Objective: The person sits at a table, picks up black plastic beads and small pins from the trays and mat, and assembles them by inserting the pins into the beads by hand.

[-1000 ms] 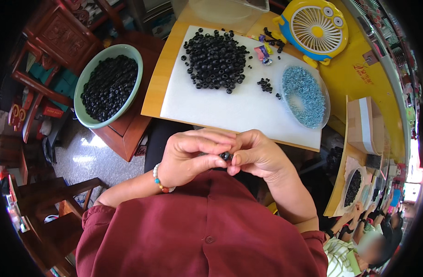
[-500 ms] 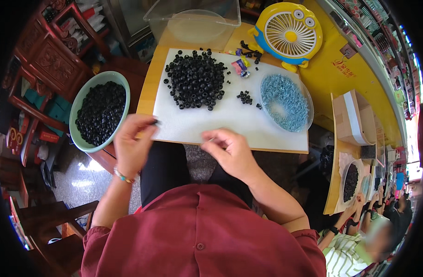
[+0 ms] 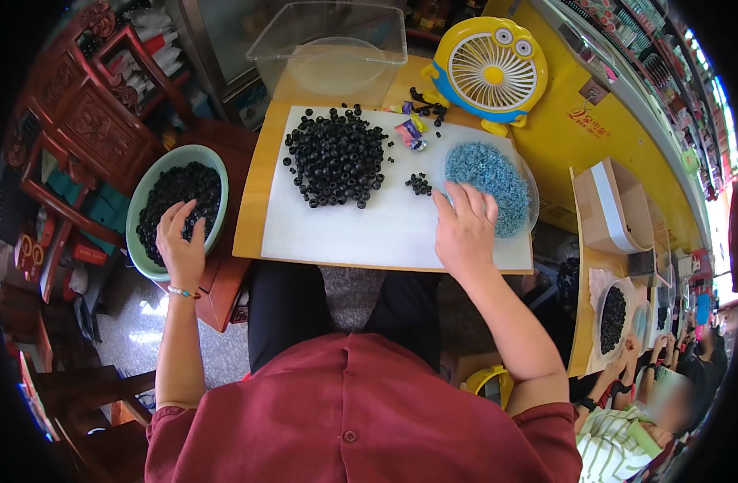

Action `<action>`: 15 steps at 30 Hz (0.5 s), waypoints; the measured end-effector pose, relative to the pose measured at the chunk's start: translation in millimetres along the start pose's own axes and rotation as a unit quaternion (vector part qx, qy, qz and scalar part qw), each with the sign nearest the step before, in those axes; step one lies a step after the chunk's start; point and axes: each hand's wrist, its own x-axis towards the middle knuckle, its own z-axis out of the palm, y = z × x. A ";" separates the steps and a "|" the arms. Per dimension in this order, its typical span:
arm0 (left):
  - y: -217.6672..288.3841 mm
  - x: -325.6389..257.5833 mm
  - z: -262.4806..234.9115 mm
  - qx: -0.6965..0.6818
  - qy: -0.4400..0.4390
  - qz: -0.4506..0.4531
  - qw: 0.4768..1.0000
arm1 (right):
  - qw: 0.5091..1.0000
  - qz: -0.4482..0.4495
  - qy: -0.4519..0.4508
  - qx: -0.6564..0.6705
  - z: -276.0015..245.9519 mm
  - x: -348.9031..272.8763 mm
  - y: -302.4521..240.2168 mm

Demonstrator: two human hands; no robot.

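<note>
My left hand (image 3: 181, 241) is over the near side of a pale green bowl (image 3: 221, 165), its fingers and thumb apart with nothing visible between them. Inside the bowl are many black bead-like pieces (image 3: 185, 179). At the left edge of a heap of tiny light-blue pieces (image 3: 498, 181), my right hand (image 3: 467, 229) has its fingers slightly spread and bent. The heap lies in a shallow clear dish (image 3: 533, 201). A pile of black bead-like pieces with holes (image 3: 336, 157) covers the back left of a white mat (image 3: 345, 237). Smaller black pieces (image 3: 418, 184) lie near my right fingertips.
The mat lies on a wooden table (image 3: 252, 217). Behind stand a clear plastic bin (image 3: 328, 48) and a yellow-and-blue fan (image 3: 498, 72). Small colourful wrappers (image 3: 411, 131) lie nearby. Carved wooden chairs (image 3: 79, 129) are left. Another table (image 3: 582, 322) and a person (image 3: 626, 431) are right.
My left hand has moved left from the table edge to the bowl, and the dark piece at its fingertips no longer shows. My right hand has moved right and forward to the blue heap.
</note>
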 end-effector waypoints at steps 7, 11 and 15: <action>87.1 -2.9 23.6 -0.161 -0.056 0.156 0.973 | 0.982 -0.095 -0.106 -0.121 34.2 21.5 24.4; 124.1 -17.3 44.5 -0.210 -0.125 0.190 0.951 | 0.950 -0.152 -0.184 -0.202 37.6 23.2 18.4; 149.6 -20.6 64.7 -0.218 -0.174 0.228 0.933 | 0.943 -0.156 -0.188 -0.227 38.0 20.6 19.5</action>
